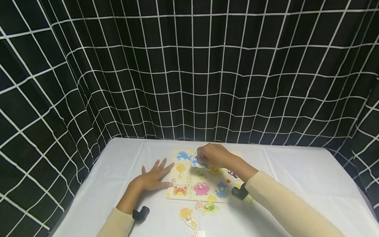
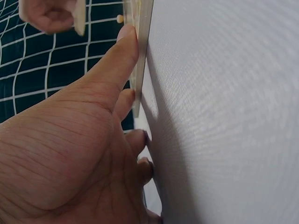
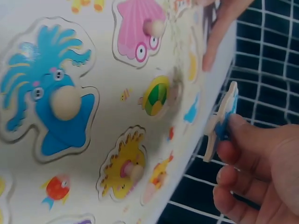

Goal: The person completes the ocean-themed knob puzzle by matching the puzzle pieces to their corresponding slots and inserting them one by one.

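A wooden sea-animal puzzle board point(image 1: 189, 177) lies on the white table. My right hand point(image 1: 214, 155) pinches a blue dolphin-like puzzle piece point(image 3: 225, 114) and holds it raised above the back of the board. At the board's left edge rests my left hand point(image 1: 154, 177), fingers spread on the cloth and thumb touching the board's edge point(image 2: 144, 56). On the board are a red crab point(image 1: 180, 190), a pink squid-like piece point(image 1: 201, 189) and a blue octopus-like piece point(image 3: 65, 98), the last with a round wooden knob. A blue dolphin picture point(image 1: 183, 155) shows at the back left.
In front of the board lie a loose seahorse piece point(image 1: 188, 217) and a turtle piece point(image 1: 208, 207). Part of another pale piece point(image 1: 198, 234) shows at the bottom edge. Black curtains with a white grid point(image 1: 207, 65) stand behind the white tablecloth point(image 1: 112, 164).
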The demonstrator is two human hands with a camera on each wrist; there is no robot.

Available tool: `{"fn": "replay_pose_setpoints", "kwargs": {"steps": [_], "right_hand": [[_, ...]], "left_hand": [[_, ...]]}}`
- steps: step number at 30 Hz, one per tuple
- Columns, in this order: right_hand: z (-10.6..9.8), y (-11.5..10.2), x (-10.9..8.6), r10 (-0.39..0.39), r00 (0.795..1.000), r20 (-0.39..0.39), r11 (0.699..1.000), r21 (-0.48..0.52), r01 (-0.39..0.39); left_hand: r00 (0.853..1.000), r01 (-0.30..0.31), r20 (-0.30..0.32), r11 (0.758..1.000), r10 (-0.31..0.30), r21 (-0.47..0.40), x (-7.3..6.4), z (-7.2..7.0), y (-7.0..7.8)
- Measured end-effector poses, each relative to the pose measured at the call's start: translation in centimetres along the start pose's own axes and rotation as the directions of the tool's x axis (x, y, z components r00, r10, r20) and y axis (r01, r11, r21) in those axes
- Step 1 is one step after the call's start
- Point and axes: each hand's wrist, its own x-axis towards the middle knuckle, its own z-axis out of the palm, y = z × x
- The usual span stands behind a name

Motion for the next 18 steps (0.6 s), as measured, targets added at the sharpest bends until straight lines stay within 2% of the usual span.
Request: {"fn": "replay_pose_setpoints", "kwargs": {"steps": [10, 18], "right_hand": [[2.5, 0.2, 4.5, 0.117, 0.990, -0.074, 0.991, -0.057, -0.122], [4.5, 0.0, 7.2, 0.203, 0.978, -0.053, 0.977, -0.052, -0.205]], "left_hand": [[1.000, 0.012, -0.010, 1.000, -0.011, 0.008, 0.0, -0.1, -0.4], [1.000, 0.015, -0.001, 1.000, -0.015, 0.013, 0.0, 0.0, -0.2]]}}
